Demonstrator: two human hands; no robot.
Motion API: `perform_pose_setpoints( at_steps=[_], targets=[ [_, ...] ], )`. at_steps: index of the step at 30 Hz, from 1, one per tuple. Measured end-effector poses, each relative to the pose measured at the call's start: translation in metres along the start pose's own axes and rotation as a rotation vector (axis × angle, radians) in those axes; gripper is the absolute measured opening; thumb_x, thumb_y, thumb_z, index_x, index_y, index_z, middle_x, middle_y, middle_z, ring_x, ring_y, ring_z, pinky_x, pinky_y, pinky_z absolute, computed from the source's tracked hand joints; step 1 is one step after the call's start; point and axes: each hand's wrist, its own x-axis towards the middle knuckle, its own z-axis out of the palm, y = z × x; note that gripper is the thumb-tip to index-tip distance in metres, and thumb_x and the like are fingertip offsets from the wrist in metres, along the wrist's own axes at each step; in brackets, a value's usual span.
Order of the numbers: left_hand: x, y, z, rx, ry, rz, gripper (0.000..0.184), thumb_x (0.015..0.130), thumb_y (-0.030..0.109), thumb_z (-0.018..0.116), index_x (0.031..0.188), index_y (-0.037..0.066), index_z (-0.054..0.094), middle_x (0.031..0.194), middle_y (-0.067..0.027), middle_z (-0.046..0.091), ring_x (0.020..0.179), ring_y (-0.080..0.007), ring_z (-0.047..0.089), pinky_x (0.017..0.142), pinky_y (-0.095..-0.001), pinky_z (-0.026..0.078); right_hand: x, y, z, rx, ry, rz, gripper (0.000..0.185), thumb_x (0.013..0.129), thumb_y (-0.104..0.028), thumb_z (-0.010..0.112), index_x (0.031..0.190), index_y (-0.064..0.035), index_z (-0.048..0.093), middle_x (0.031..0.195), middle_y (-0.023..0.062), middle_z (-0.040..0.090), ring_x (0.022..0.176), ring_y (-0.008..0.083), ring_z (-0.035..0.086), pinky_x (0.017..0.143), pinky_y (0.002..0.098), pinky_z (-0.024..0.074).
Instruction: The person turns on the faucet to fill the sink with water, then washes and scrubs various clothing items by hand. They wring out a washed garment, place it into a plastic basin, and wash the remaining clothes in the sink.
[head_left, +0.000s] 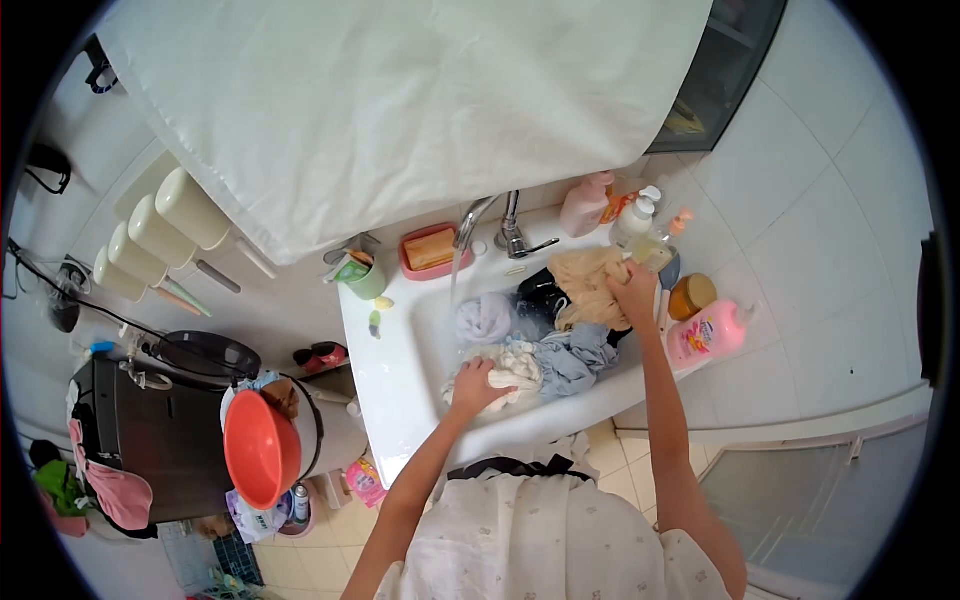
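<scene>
A white sink (400,360) holds several wet clothes under water running from the chrome tap (480,215). My left hand (480,388) is closed on a cream-white garment (522,366) at the front left of the basin. On the right, my right hand (635,293) grips the edge of a tan garment (585,278). Between my hands lies a light blue garment (573,358). A white cloth (485,318) sits beneath the stream, and a black garment (541,293) lies beside the tan one. Fingertips of both hands are partly hidden in the fabric.
Pump bottles (635,220), an amber jar (692,297) and a pink bottle (706,334) line the sink's right rim. A soap dish (433,250) and green cup (366,280) stand at the back left. An orange basin (262,448) is left of the sink.
</scene>
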Motion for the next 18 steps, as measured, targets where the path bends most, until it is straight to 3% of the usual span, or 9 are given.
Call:
perform_pose_setpoints(
  at_steps=[1,4,8,10,12,14,15,17,18],
  targets=[
    [0.002,0.001,0.0,-0.032,0.046,-0.013,0.057,0.053,0.047,0.071,0.09,0.007,0.057,0.093,-0.0102,0.052,0.086,-0.0303,0.049,0.072,-0.0377,0.042,-0.006,0.004,0.009,-0.189,-0.079,0.022,0.031,0.063,-0.024,0.064,0.082,-0.0023,0.055,0.081,0.0158,0.057,0.079,0.0291,0.052,0.075,0.0392,0.0336],
    [0.0,0.005,-0.006,-0.204,0.125,-0.094,0.048,0.056,0.041,0.072,0.085,0.005,0.058,0.084,-0.0107,0.054,0.077,-0.0284,0.052,0.068,-0.0355,0.043,-0.028,0.024,0.041,-0.33,-0.128,0.087,0.039,0.064,-0.029,0.064,0.093,-0.0045,0.054,0.085,0.0125,0.057,0.089,0.0265,0.047,0.081,0.0403,0.0279],
    [0.002,0.013,-0.024,-0.398,0.291,-0.161,0.036,0.06,0.03,0.072,0.078,0.003,0.057,0.074,-0.0126,0.055,0.067,-0.0276,0.055,0.063,-0.0342,0.043,-0.039,0.01,0.037,-0.371,-0.158,0.24,0.042,0.064,-0.029,0.064,0.097,-0.0051,0.053,0.092,0.0117,0.056,0.093,0.0262,0.046,0.081,0.0417,0.0292],
    [0.008,0.017,-0.033,-0.492,0.328,-0.19,0.034,0.06,0.028,0.072,0.075,0.002,0.056,0.072,-0.0129,0.055,0.066,-0.0271,0.055,0.061,-0.0335,0.043,-0.042,-0.01,0.031,-0.558,-0.056,-0.035,0.052,0.065,-0.03,0.064,0.108,-0.0046,0.048,0.104,0.0127,0.05,0.1,0.0284,0.043,0.084,0.0434,0.0275],
    [0.015,0.023,-0.043,-0.586,0.365,-0.214,0.032,0.06,0.026,0.072,0.072,0.002,0.056,0.071,-0.0132,0.055,0.065,-0.0267,0.055,0.059,-0.0328,0.043,-0.044,-0.029,0.032,-0.333,-0.165,-0.32,0.068,0.062,-0.032,0.067,0.119,-0.0068,0.039,0.111,0.0132,0.046,0.105,0.0313,0.04,0.089,0.0446,0.0251],
    [0.018,0.031,-0.056,-0.553,0.376,-0.138,0.03,0.06,0.023,0.072,0.069,0.001,0.054,0.066,-0.0128,0.053,0.06,-0.0248,0.053,0.057,-0.0308,0.043,-0.06,-0.069,0.022,0.02,-0.466,-0.47,0.084,0.051,-0.03,0.076,0.12,-0.0063,0.036,0.112,0.014,0.043,0.109,0.0317,0.036,0.095,0.0402,0.0246],
    [0.019,0.038,-0.064,-0.552,0.374,-0.138,0.03,0.06,0.023,0.072,0.069,0.001,0.054,0.066,-0.0128,0.053,0.06,-0.0248,0.053,0.057,-0.0308,0.043,-0.072,-0.075,0.037,0.109,-0.491,-0.507,0.086,0.049,-0.026,0.077,0.121,-0.0066,0.035,0.114,0.0144,0.042,0.111,0.0324,0.035,0.095,0.0384,0.0256],
    [0.019,0.051,-0.08,-0.561,0.367,-0.033,0.024,0.062,0.014,0.071,0.068,0.001,0.052,0.064,-0.0063,0.053,0.059,-0.0113,0.049,0.056,-0.0255,0.042,-0.081,-0.083,0.056,0.203,-0.513,-0.545,0.088,0.047,-0.023,0.078,0.122,-0.0068,0.035,0.115,0.0148,0.041,0.112,0.0331,0.035,0.095,0.0366,0.0267],
    [0.019,0.053,-0.085,-0.558,0.369,-0.035,0.024,0.062,0.014,0.071,0.068,0.001,0.052,0.064,-0.0063,0.053,0.059,-0.0113,0.049,0.056,-0.0255,0.042,-0.082,-0.087,0.06,0.354,-0.688,-0.429,0.087,0.047,-0.019,0.077,0.122,-0.0072,0.035,0.118,0.0145,0.04,0.113,0.0315,0.035,0.095,0.0358,0.0277]
  ],
)
